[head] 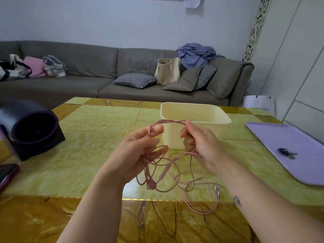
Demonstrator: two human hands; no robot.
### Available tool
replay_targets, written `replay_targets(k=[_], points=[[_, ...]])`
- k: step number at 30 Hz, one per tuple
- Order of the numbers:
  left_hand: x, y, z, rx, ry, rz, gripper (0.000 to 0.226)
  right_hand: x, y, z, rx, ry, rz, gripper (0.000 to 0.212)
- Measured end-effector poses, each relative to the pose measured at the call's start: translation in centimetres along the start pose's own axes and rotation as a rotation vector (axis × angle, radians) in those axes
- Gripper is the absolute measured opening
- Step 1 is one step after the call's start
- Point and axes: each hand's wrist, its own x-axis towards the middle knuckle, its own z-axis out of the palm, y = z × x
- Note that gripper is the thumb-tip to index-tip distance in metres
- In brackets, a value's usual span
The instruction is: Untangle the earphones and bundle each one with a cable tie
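The left hand [138, 153] and right hand [201, 142] each pinch the thin pink braided earphone cords [171, 122], a short span running crosswise between the grips, the tangled remainder hanging below, knotted nearer the left grip.

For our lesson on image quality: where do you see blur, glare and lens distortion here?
Head view: the dark cylinder at left is smeared by motion blur; the glossy table throws white glare below the left hand; the wide lens bows the cabinet lines at right; the pink earphone cables and right hand look fairly sharp.
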Motion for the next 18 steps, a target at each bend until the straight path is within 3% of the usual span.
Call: replay_targets(k=[4, 9, 11, 15, 18], points=[[0.6, -0.8, -0.3, 0.667, 0.441, 0.091, 0.033, -0.5, -0.8, 0.0, 0.341, -0.047, 0.092, 0.033], [1.2, -1.2, -2.0, 0.951, 0.647, 0.23, 0.026, -0.8, -1.2, -0.9, 0.504, 0.057, 0.177, 0.042], [1.1, -0.8, -2.4, 1.029, 0.741, 0.232, 0.024, -0.9, -1.2, -1.6, 0.367, 0.102, 0.159, 0.048], [0.5, 0.0, -2.7, 1.209, 0.866, 0.209, 0.027, -1.0, -0.6, -2.2, -0.224, 0.162, -0.012, 0.045], [0.6, -0.3, -3.5, 1.234, 0.849, 0.204, 0.026, -0.3, 0.0, -3.3, -0.283, 0.315, -0.069, 0.04]])
